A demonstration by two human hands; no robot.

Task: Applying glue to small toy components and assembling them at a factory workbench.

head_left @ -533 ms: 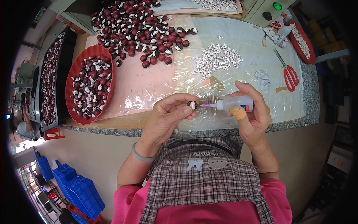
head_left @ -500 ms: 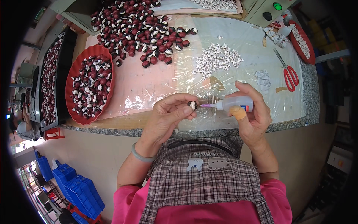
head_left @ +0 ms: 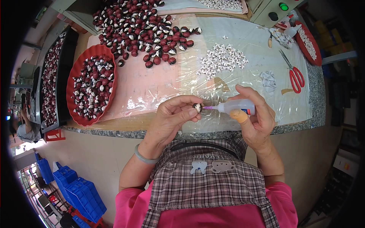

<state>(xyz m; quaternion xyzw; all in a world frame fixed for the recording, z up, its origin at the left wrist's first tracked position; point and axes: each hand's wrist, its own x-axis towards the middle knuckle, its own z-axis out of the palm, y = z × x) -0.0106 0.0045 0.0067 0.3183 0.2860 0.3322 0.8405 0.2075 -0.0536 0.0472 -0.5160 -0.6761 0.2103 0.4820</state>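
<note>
Between thumb and fingertips, my left hand (head_left: 171,117) pinches a small round ball (head_left: 197,108) with a black part and a white part facing right. My right hand (head_left: 260,123) is wrapped round a clear squeeze bottle (head_left: 240,105), which lies nearly level. Its thin purple nozzle (head_left: 208,108) points left and meets the white part of the ball, or stops very close to it. A tan finger cover (head_left: 238,115) sits on my right thumb. Beyond my hands, a loose heap of small white pieces (head_left: 222,60) rests on the plastic-covered table.
Many dark red, black and white balls (head_left: 140,34) are spread at the far left. A red scalloped basket (head_left: 115,81) of balls and white pieces stands at left. Red-handled scissors (head_left: 296,79), crumpled tissue (head_left: 268,80) and a red dish (head_left: 316,57) of white pieces lie at right.
The bottle and my right hand have shifted slightly left, bringing the nozzle closer to the ball. The ball has moved a touch to the right in my left fingers.
</note>
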